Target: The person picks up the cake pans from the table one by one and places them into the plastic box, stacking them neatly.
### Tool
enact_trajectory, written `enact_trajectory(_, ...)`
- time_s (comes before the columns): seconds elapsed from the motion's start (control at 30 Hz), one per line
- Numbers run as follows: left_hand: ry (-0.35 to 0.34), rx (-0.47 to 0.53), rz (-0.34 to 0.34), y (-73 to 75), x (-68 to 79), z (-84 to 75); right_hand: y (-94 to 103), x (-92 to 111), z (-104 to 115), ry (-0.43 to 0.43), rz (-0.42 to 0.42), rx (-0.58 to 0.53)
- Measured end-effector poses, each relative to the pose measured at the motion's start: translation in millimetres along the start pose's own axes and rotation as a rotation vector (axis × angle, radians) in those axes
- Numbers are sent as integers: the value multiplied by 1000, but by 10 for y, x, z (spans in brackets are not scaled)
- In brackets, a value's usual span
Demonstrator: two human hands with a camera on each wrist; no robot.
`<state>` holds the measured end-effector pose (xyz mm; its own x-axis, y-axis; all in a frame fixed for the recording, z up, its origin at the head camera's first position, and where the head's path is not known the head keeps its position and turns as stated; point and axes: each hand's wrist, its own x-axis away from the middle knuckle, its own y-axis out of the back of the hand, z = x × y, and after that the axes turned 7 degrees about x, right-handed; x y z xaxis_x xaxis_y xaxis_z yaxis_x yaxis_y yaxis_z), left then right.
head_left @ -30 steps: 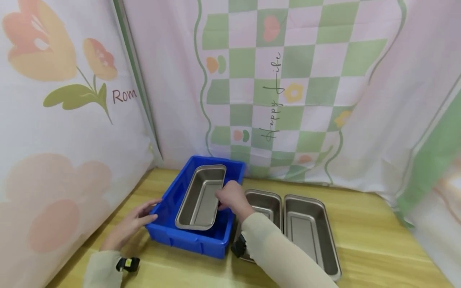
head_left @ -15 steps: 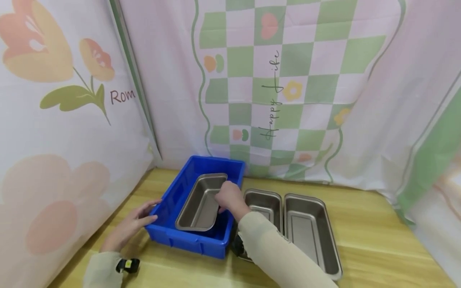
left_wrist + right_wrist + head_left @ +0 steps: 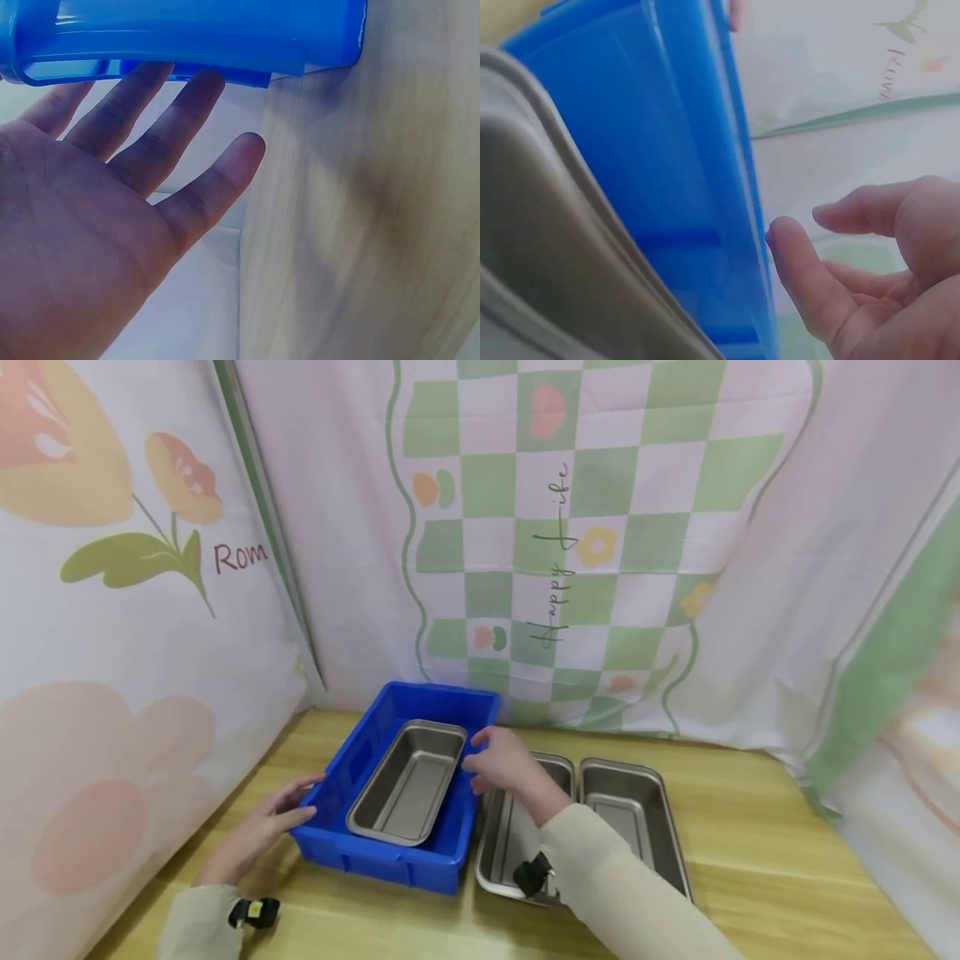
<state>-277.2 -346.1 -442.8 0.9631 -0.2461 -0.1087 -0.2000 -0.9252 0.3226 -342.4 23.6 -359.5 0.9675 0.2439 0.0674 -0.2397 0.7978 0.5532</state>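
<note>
A metal loaf pan (image 3: 408, 793) lies inside the blue plastic bin (image 3: 318, 852). My right hand (image 3: 513, 768) hovers beside the bin's right rim, over the near-left loaf pan, and holds nothing. In the right wrist view, thumb and fingers (image 3: 802, 270) are spread apart next to the blue wall. My left hand (image 3: 258, 827) is at the bin's left side, its fingers by the rim. From the left wrist, those fingers (image 3: 161, 139) look extended and spread, with tips reaching the blue edge.
Two more loaf pans stand right of the bin: one (image 3: 498, 860) partly hidden by the right arm, another (image 3: 641, 814) beside it. All rest on a wood-grain table (image 3: 772, 843). A printed curtain (image 3: 495, 543) hangs behind, and a flowered one (image 3: 97, 635) at the left.
The right hand has let go of the loaf pan and drawn right, out of the bin. That pan has gone down into the bin. The left hand has stayed at the bin.
</note>
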Motion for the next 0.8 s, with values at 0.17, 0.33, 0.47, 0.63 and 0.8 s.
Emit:
enact_trajectory(0.17,16,-1,-3,0,-5,20,334,210,-160,25,-16,-47)
enact_trajectory(0.33,21,7,-22,-3,5,3,791,464,-416,56,-29,-62)
enact_trajectory(0.47,23,-7,-23,2,19,-10,1147,652,-697,33,-45,-99)
enact_trajectory(0.63,11,-12,-14,3,17,-12,1512,899,-1090,-9,-66,-119)
enact_trajectory(0.8,13,6,-9,-10,16,-15,1681,1135,-1426,-72,-99,-77)
